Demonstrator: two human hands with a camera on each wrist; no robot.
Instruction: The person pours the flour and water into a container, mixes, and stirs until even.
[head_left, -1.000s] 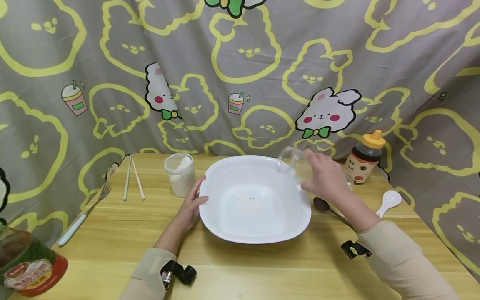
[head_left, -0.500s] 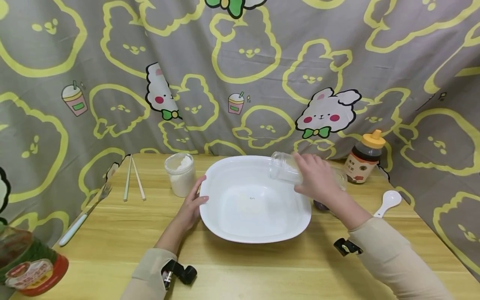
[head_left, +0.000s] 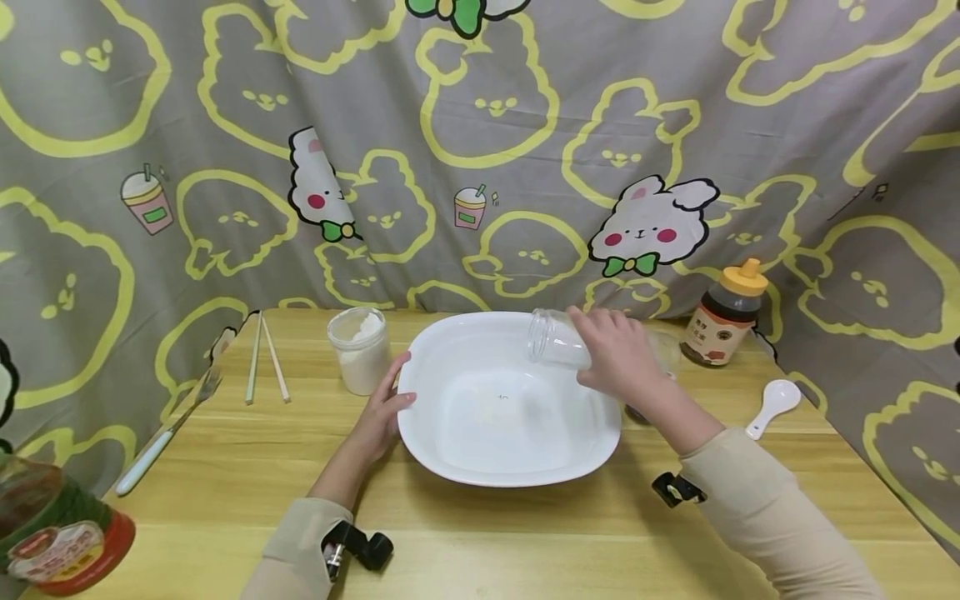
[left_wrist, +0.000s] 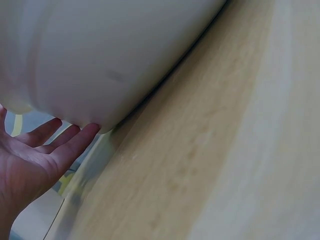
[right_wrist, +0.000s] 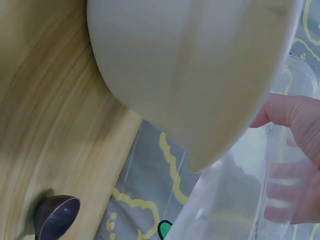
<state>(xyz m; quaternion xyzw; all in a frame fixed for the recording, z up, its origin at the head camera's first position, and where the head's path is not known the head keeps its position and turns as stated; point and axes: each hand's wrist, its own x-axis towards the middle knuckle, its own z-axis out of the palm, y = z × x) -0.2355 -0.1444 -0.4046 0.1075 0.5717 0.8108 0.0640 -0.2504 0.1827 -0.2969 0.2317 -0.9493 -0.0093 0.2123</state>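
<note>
A white basin [head_left: 510, 458] stands mid-table in the head view. My left hand [head_left: 378, 421] holds its left rim, thumb over the edge; in the left wrist view the fingers [left_wrist: 75, 142] touch the outer wall. Over the basin's far right rim my right hand [head_left: 618, 354] grips a clear jar [head_left: 558, 340], tilted nearly on its side with its mouth pointing left above the inside. Through the transparent jar [right_wrist: 245, 185] in the right wrist view, several curled fingers show. Whether liquid is leaving the jar, I cannot tell.
Left of the basin are a jar of white powder [head_left: 362, 362], chopsticks [head_left: 273, 358] and a fork [head_left: 168, 433]. A yellow-capped bottle [head_left: 723, 321], a white spoon [head_left: 776, 404] and a dark spoon [right_wrist: 57, 217] lie right. A red-based container [head_left: 67, 533] is at lower left.
My right hand has moved left with the clear jar and tipped it further, bringing its mouth over the basin. The left hand keeps its hold on the rim.
</note>
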